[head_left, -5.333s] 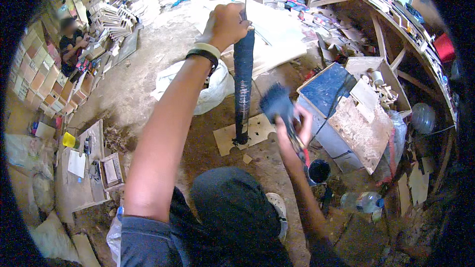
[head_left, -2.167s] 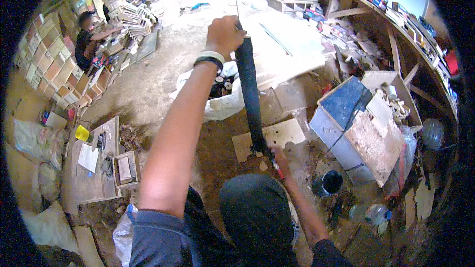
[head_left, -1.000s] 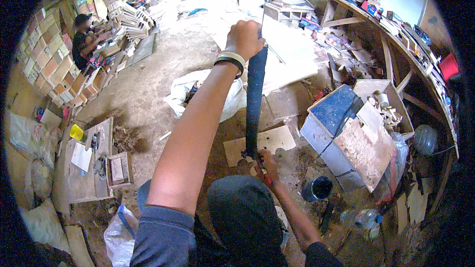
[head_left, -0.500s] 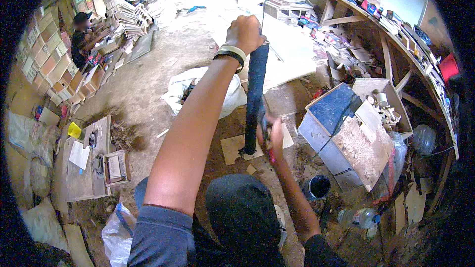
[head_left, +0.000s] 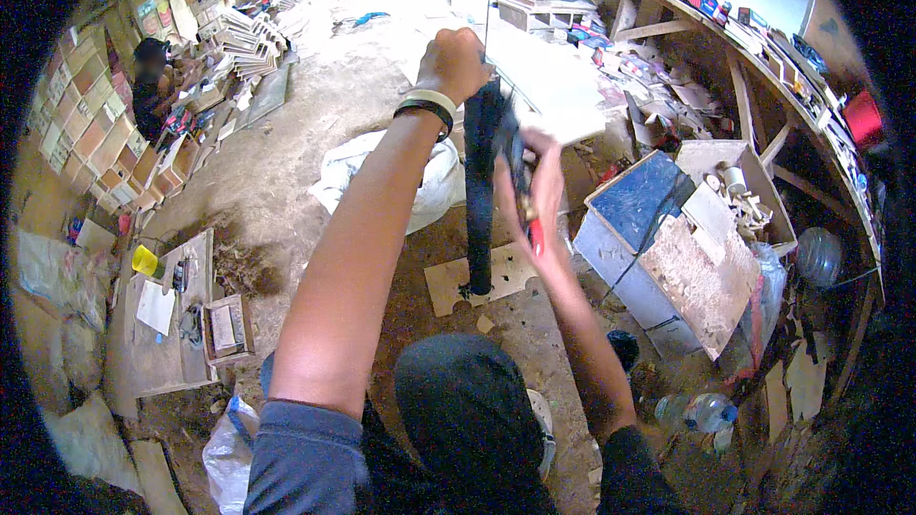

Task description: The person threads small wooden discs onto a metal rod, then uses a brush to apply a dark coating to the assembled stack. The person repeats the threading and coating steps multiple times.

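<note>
A long dark, blue-black pole (head_left: pixel 479 200) stands nearly upright in front of me, its lower end on a flat light board (head_left: pixel 444 284). My left hand (head_left: pixel 456 65), with bands at the wrist, is closed in a fist at the pole's top. A thin rod (head_left: pixel 489 0) rises beside that fist. Against the pole's right side, my right hand (head_left: pixel 546 193) is wrapped round a dark tool (head_left: pixel 518 157) with a red part. Motion blurs this tool, so its kind is unclear. A dark round container (head_left: pixel 624 349) is partly hidden behind my right forearm.
A white sack (head_left: pixel 367 172) lies beyond the pole. To the right stand a blue-topped box (head_left: pixel 644 200) and a box of offcuts (head_left: pixel 763 167), near a cluttered bench (head_left: pixel 763 62). A low wooden board (head_left: pixel 157 362) lies left. Another person (head_left: pixel 151 86) sits far left by stacked boxes.
My right hand has moved up along the pole with the dark tool. My left fist and the pole's top have shifted slightly left.
</note>
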Tool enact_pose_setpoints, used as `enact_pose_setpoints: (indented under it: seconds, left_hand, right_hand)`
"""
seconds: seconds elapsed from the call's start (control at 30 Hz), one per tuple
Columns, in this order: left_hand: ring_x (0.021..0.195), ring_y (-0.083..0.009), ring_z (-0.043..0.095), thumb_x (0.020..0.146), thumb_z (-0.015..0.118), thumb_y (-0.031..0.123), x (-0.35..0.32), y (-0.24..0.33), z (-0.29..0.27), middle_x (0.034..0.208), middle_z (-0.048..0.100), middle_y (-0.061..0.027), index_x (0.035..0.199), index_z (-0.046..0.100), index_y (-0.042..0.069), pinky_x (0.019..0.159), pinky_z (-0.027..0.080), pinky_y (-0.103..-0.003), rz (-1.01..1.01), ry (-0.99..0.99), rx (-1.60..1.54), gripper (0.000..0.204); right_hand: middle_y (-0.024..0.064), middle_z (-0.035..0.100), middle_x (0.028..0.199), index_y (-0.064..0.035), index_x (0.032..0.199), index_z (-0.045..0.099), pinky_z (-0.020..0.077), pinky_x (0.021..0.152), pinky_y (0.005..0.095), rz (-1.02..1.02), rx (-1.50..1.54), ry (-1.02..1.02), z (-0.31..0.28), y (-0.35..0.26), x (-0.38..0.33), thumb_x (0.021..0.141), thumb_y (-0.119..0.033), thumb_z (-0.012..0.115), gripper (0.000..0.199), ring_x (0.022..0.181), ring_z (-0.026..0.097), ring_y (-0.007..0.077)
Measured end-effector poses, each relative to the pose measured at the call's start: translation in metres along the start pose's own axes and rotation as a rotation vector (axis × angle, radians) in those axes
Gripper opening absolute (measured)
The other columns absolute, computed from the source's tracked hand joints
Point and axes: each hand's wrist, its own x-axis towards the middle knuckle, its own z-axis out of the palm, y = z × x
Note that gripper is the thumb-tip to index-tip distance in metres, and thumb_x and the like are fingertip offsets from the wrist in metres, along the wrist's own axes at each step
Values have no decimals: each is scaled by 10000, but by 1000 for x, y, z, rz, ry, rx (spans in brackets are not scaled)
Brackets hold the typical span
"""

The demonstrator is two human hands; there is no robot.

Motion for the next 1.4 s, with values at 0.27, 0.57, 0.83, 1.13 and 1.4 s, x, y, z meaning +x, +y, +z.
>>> enact_pose_setpoints:
  seconds: [0.27,0.57,0.83,1.13,1.4]
  left_hand:
    - [833,-380,726,717,860,346,-1,-14,1,879,740,-207,837,776,36,792,584,-448,86,5,16,343]
    - [782,-304,746,782,810,187,-7,-24,-18,825,754,-148,860,778,80,733,594,-393,112,-80,-201,136]
    - [747,-254,743,769,793,49,-7,-19,-24,809,755,-154,891,797,66,721,580,-347,156,-105,-310,123]
    - [776,-268,746,805,746,52,-9,-25,-26,832,755,-157,896,779,60,729,583,-364,130,-125,-251,98]
    - [741,-190,719,805,724,9,-15,-37,-34,827,766,-114,902,784,66,690,553,-328,78,-151,-317,127]
  right_hand:
    - [149,620,1000,16,1215,521,523,802,385,502,105,-252,-6,19,-104,937,-91,645,323,893,638,268]
    - [147,570,1028,-12,1227,504,496,816,393,165,90,-393,-26,21,-109,929,-57,646,333,931,603,271]
    - [181,695,1091,-98,1374,467,566,802,393,25,164,52,-24,-18,50,932,-80,688,495,960,705,274]
    - [168,641,1200,-56,1322,568,532,894,431,470,185,-373,-21,48,-189,942,-164,676,409,1065,649,291]
    - [165,646,1168,-63,1326,558,532,871,430,401,25,-433,-38,53,-206,945,-180,672,415,990,655,303]
